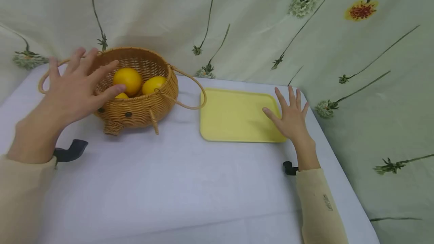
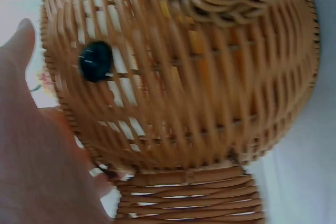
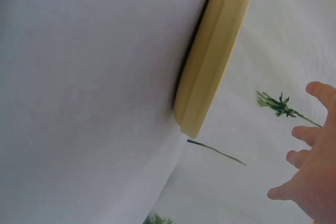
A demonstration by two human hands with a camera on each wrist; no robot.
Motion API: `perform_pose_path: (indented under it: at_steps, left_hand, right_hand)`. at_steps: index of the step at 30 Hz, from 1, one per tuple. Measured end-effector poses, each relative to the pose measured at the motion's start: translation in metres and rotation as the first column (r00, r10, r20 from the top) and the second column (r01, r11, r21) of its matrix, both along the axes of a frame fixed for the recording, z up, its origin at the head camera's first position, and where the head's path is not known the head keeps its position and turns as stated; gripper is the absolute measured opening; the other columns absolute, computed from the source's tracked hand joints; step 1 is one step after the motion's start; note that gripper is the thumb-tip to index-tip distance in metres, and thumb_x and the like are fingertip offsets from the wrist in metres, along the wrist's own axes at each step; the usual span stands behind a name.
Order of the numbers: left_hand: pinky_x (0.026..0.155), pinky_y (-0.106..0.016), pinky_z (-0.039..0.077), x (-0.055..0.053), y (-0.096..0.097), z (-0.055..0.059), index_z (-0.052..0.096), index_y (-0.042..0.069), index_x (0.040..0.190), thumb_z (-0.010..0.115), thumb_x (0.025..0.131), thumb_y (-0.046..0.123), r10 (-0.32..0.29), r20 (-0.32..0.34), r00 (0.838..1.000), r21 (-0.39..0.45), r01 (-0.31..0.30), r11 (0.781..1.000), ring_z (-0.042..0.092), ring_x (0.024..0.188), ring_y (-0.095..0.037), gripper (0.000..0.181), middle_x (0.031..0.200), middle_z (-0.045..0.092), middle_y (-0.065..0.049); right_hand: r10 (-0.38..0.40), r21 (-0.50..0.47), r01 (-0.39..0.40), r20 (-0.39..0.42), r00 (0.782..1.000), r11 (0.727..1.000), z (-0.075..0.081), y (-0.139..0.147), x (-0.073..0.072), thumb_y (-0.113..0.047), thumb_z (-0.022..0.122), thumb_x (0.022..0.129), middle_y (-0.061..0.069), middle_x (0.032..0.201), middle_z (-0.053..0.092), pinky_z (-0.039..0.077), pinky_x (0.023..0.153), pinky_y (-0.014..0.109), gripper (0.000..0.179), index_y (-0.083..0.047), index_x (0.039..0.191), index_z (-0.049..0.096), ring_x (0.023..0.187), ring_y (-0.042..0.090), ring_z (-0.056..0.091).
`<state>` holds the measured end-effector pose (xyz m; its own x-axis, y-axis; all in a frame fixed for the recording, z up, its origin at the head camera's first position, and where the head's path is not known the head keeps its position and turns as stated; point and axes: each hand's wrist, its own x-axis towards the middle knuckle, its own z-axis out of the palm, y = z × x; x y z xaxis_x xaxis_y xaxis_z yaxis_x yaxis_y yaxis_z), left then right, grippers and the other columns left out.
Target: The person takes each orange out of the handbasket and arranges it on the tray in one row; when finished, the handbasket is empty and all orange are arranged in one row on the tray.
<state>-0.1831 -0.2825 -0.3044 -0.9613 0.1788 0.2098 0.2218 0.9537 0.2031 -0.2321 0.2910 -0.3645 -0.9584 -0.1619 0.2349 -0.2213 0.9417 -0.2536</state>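
A woven wicker basket (image 1: 145, 113) with an animal face, a snout and two loop handles stands at the back left. Inside lie several yellow fruits, among them a round, orange-like one (image 1: 127, 81) and a paler one (image 1: 154, 84). Fingers spread, my left hand (image 1: 76, 87) reaches over the basket's left rim and hides part of it. In the left wrist view the basket's eye side (image 2: 184, 93) fills the picture beside that hand (image 2: 37, 150). My right hand (image 1: 292, 118), holding nothing, hovers with fingers apart at the right edge of a flat yellow tray (image 1: 234, 116).
A white cloth (image 1: 176, 187) covers the table. Behind and to the right hangs a pale curtain (image 1: 251, 18) printed with flowers. The basket's right handle (image 1: 191, 106) sticks out toward the tray's left edge. Black wrist mounts (image 1: 71, 151) show at both cuffs.
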Motion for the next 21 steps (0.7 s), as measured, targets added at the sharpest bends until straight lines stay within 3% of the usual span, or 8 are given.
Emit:
perform_pose_path:
  at_steps: [5, 9, 12, 14, 18, 21]
  left_hand:
    - [0.12, -0.079, -0.005, -0.002, -0.0044, -0.0054, 0.03, 0.018, 0.167, 0.037, 0.106, 0.067, -0.008, -0.041, 0.999, 0.086, 0.012, 0.996, 0.001, 0.161, -0.052, 0.079, 0.176, 0.003, -0.024]
    - [0.12, -0.078, 0.009, -0.0023, -0.0051, -0.0083, 0.027, 0.018, 0.168, 0.036, 0.106, 0.067, 0.03, -0.018, 0.999, 0.113, -0.028, 0.993, 0.016, 0.154, -0.06, 0.08, 0.175, 0.002, -0.025]
    - [0.109, -0.08, 0.027, -0.0022, -0.0045, -0.0091, 0.026, 0.018, 0.169, 0.035, 0.106, 0.068, 0.069, -0.003, 0.998, 0.116, -0.068, 0.991, 0.035, 0.137, -0.07, 0.081, 0.175, 0.003, -0.025]
    - [0.093, -0.078, 0.041, -0.0024, -0.0045, -0.0093, 0.025, 0.018, 0.169, 0.032, 0.106, 0.069, 0.096, -0.001, 0.995, 0.112, -0.095, 0.989, 0.046, 0.12, -0.072, 0.081, 0.175, 0.004, -0.025]
    - [0.072, -0.076, 0.045, -0.0025, -0.0036, -0.0103, 0.023, 0.016, 0.169, 0.025, 0.106, 0.07, 0.145, 0.012, 0.989, 0.123, -0.146, 0.982, 0.05, 0.112, -0.07, 0.082, 0.175, 0.007, -0.025]
    - [0.079, -0.081, 0.042, -0.0017, -0.002, -0.01, 0.022, 0.013, 0.169, 0.021, 0.106, 0.07, 0.173, 0.025, 0.985, 0.141, -0.175, 0.974, 0.046, 0.121, -0.071, 0.085, 0.175, 0.011, -0.026]
  right_hand:
    - [0.003, -0.016, -0.003, 0.04, 0.999, 1.0, 0.0016, -0.0023, 0.0016, -0.073, 0.048, 0.099, 0.015, 0.178, -0.001, -0.006, 0.118, 0.082, 0.089, -0.028, 0.17, 0.02, 0.163, 0.041, -0.012]
    - [0.004, -0.019, -0.003, 0.048, 0.999, 1.0, 0.0003, -0.0043, 0.0039, -0.071, 0.049, 0.099, 0.016, 0.178, 0.0, -0.007, 0.118, 0.082, 0.088, -0.027, 0.17, 0.02, 0.164, 0.041, -0.011]
    - [0.011, -0.027, -0.01, 0.043, 0.999, 1.0, -0.0004, -0.0055, 0.0038, -0.07, 0.05, 0.1, 0.017, 0.178, 0.0, -0.007, 0.117, 0.082, 0.088, -0.026, 0.17, 0.02, 0.163, 0.042, -0.011]
    - [0.017, -0.033, -0.016, 0.038, 0.999, 0.999, -0.0005, -0.0062, 0.0029, -0.069, 0.05, 0.1, 0.016, 0.178, -0.001, -0.008, 0.117, 0.082, 0.088, -0.026, 0.17, 0.02, 0.163, 0.042, -0.011]
    - [0.021, -0.036, -0.02, 0.035, 0.999, 0.999, -0.0007, -0.0075, 0.0017, -0.07, 0.05, 0.1, 0.016, 0.178, 0.0, -0.007, 0.117, 0.082, 0.088, -0.026, 0.17, 0.021, 0.163, 0.042, -0.01]
    - [0.021, -0.03, -0.019, 0.046, 0.999, 0.999, -0.0007, -0.008, 0.0019, -0.072, 0.049, 0.099, 0.017, 0.178, 0.001, -0.007, 0.117, 0.082, 0.089, -0.026, 0.17, 0.021, 0.164, 0.042, -0.01]
